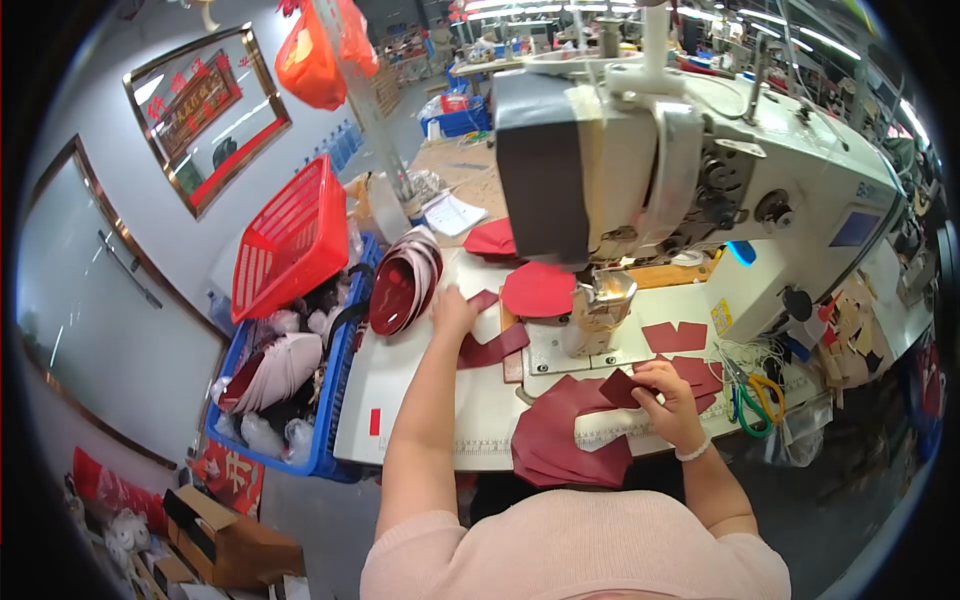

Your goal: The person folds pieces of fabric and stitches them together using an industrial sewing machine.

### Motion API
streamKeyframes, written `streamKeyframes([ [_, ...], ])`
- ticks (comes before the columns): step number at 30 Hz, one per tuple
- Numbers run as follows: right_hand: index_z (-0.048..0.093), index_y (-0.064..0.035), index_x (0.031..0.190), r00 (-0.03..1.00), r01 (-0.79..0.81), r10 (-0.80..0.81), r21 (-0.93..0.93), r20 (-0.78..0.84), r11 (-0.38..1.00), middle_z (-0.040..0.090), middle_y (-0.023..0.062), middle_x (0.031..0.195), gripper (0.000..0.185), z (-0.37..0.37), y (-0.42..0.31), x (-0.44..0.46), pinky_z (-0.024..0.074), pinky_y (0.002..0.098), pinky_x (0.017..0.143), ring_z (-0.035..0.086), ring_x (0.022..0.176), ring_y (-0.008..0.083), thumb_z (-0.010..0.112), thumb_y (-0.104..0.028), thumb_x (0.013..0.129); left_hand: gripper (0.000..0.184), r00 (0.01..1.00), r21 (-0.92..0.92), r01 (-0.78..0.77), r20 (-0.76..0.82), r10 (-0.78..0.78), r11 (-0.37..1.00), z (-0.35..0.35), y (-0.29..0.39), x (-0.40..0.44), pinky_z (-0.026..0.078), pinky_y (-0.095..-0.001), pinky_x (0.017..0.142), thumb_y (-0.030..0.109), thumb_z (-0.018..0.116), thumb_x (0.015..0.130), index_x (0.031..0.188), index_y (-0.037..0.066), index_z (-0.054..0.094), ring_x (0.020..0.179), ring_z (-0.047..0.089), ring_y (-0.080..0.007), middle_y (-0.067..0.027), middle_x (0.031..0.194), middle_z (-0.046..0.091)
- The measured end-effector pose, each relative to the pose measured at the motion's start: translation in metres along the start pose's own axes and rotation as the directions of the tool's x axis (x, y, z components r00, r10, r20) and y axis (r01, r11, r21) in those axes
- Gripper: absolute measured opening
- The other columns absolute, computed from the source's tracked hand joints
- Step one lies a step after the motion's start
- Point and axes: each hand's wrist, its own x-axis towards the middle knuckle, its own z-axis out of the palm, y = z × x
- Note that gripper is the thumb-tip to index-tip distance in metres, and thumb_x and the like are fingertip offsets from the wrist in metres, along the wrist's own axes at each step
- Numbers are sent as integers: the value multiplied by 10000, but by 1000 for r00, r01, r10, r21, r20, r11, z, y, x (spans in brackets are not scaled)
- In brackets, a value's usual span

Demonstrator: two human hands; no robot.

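The person's right hand (668,400) pinched a small dark red piece (620,389) between thumb and fingers, above the right end of a curved red stack (548,432) on the white table (400,400). The left hand (455,312) was near a curved dark red strip (497,347); its grip could not be told.

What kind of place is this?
It looks like a sewing workshop. There's a big sewing machine, lots of cut red pieces on the table, and scissors beside them.
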Motion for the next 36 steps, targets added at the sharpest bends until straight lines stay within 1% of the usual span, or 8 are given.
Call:
streamKeyframes([
  [2,653,-11,896,999,-46,46,22,-1,999,617,118,894,171,-13,-6,9,483,301,738,602,855,222,730,2,743,479,974,92,88,203,-105,992,3,-4,-3,429,-496,908,318,748,741,1148,106,612,1126,575,-287,-108,1159,638],
  [5,655,-38,829,990,136,-137,-75,-16,988,602,78,815,133,-33,-14,36,474,307,700,575,802,212,750,-38,736,384,969,-109,-65,232,89,992,-16,-12,-9,484,-440,822,318,762,720,1046,131,680,969,651,-313,-95,991,702],
  [8,664,-61,773,982,184,-177,-124,62,975,598,41,731,97,-38,-22,71,445,328,719,551,781,223,750,-94,744,246,937,-421,-163,217,273,892,-89,30,-41,493,-299,744,178,700,817,1020,43,672,813,659,-191,-72,857,701],
  [11,680,-77,776,949,306,-292,-121,117,944,615,35,728,74,-26,-26,107,428,324,723,538,773,214,740,-115,753,191,842,-825,-91,235,485,557,-118,68,-69,477,-238,727,97,634,886,1040,-16,638,782,601,-101,-42,859,673],
  [13,690,-79,763,995,85,-85,-9,46,996,616,23,722,83,-14,-23,117,431,317,711,542,763,189,750,-132,741,184,743,-794,-125,322,587,594,-130,97,-79,479,-244,747,103,619,902,1039,-20,627,804,589,-89,-28,889,651],
  [18,679,-44,697,1000,7,-7,17,-25,1000,579,7,593,77,-4,-32,127,403,247,561,486,560,82,718,-104,725,177,602,-753,-10,521,605,658,-111,136,-75,474,-251,782,113,623,895,1019,-13,636,835,584,-86,-23,893,638],
  [26,645,-30,672,992,-114,111,-40,-52,993,534,-8,553,148,0,-36,134,418,236,594,457,559,59,697,-147,747,260,772,-830,205,463,436,518,-90,154,-65,473,-278,740,134,709,785,999,-12,684,820,583,-112,-46,925,670],
  [36,635,-37,654,982,-186,185,-38,-28,982,544,5,541,181,-1,-35,136,429,256,659,460,564,76,697,-173,755,242,704,-776,280,567,429,565,-90,152,-59,475,-234,754,86,713,796,1011,-16,667,822,602,-95,-40,930,661],
])
